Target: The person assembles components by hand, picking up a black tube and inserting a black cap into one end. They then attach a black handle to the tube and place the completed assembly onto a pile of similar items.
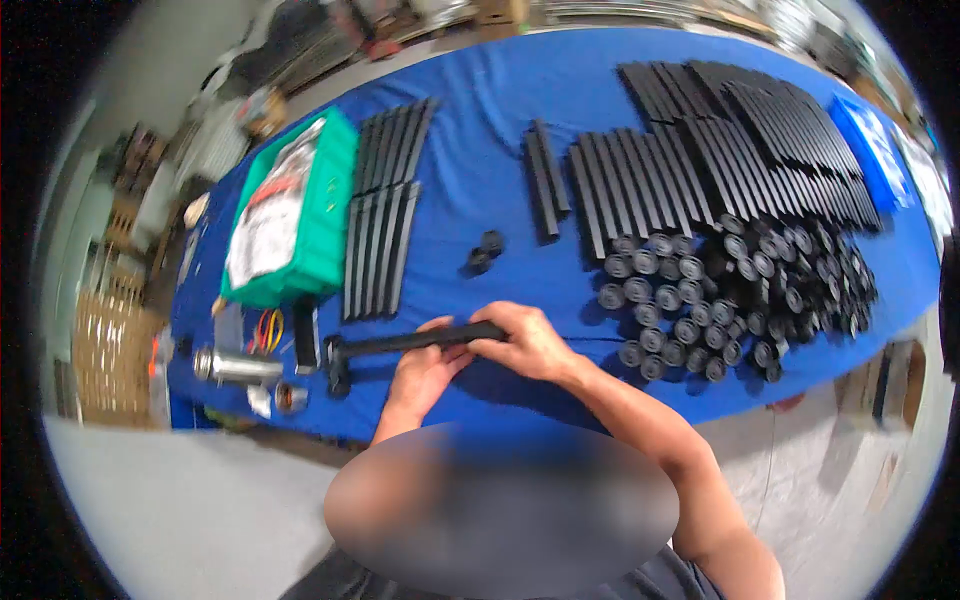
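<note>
- Both hands are on 1 long black bar (415, 341), held level just above the near edge of the blue table (500, 120).
- The left hand (425, 372) is wrapped under the bar's middle, fingers closed around it; the right hand (525, 340) is clamped over the bar's right end, thumb toward the body.
- The bar's left end carries a dark end piece (338, 366) that sticks down toward the cloth, beside a black flat part (306, 338) and a metal cylinder (236, 367).
- To do this well, I'd judge: hold the middle steady with the left hand and let the right do the pressing or twisting squarely along the bar, so the end seats straight.
- Within reach: 2 small black caps (484, 251) lie loose past the bar; a heap of black rollers (720, 300) sits to the right, near stacked black strips (650, 190), and more strips (385, 215) lie beside a green bin (325, 200).
- Hard to make out: the right palm hides the bar's right end, so whether a cap is there I cannot tell.
- The end piece on the left is blurred; its exact shape is unclear.
- A blurred patch covers the lower middle, and the fisheye edges smear the room behind.
</note>
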Motion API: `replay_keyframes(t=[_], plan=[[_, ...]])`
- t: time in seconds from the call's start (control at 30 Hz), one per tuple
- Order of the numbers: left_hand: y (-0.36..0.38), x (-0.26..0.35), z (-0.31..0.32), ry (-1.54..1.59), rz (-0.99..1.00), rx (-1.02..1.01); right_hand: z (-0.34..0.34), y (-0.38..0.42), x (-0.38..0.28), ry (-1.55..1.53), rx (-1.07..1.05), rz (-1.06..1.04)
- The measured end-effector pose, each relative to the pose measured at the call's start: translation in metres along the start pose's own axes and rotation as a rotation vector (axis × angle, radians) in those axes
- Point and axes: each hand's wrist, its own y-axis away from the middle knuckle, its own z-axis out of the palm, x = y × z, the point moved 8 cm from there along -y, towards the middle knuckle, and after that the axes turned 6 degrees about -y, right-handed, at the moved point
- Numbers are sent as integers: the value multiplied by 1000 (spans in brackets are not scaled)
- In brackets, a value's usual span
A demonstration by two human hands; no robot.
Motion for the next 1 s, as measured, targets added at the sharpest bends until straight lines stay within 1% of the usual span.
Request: replay_keyframes(t=[0.03, 0.07, 0.13, 0.2, 0.23, 0.3, 0.37, 0.5, 0.63, 0.73, 0.8, 0.9, 1.0], plan=[[1, 3, -9, 99, 44, 5, -2, 1, -1, 8, 17, 2], [4, 3, -21, 199, 83, 19, -3, 2, -4, 33, 45, -76], [7, 2, -39, 256, 103, 32, 1, 5, -1, 0, 41, -97], [5, -1, -40, 291, 94, 4, 2, 4, 4, 30, 50, -98], [5, -2, -40, 324, 86, 9, 1, 4, 3, -7, 34, -103], [5, -3, -42, 371, 72, 21, 3, 5, 4, -59, 11, -43], [4, -2, -44, 358, 65, 15, 5, 6, 6, -69, -4, -14], [3, -1, -39, 324, 83, 1, 2, 6, 4, -1, 10, -46], [6, -2, -41, 333, 89, 12, 6, 7, 7, 4, 33, -73], [4, 0, -33, 329, 87, -22, 4, 6, 3, -7, 47, -79], [2, 0, -35, 309, 118, -3, 5, 7, 1, -13, 49, -83], [3, 3, -36, 271, 149, -28, 8, 8, 2, -5, 8, -78], [2, 3, -33, 242, 136, -35, 9, 3, 12, -78, -100, 50]])
